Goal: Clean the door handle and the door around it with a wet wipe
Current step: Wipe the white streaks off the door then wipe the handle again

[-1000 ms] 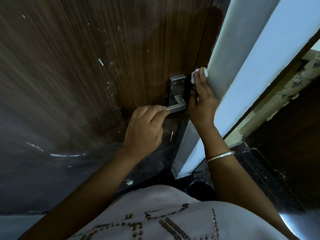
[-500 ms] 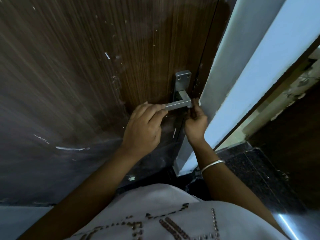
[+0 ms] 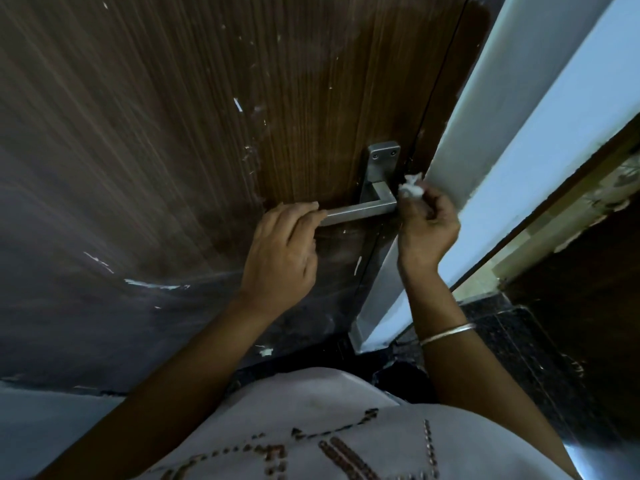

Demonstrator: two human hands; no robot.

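A pale blue wall (image 3: 554, 116) meets a dark speckled stone floor (image 3: 512, 341) in dim light.

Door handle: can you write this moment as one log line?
left hand: holds handle end | right hand: pinches wipe beside handle's bend | door: white marks

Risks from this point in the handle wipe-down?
1. The right hand pinches the wet wipe as a small wad, so it may slip or clean little area.
2. That hand works beside the white frame; knuckles could get caught if the door swings.
3. The left hand grips the end of the door handle, likely leaving it unwiped.
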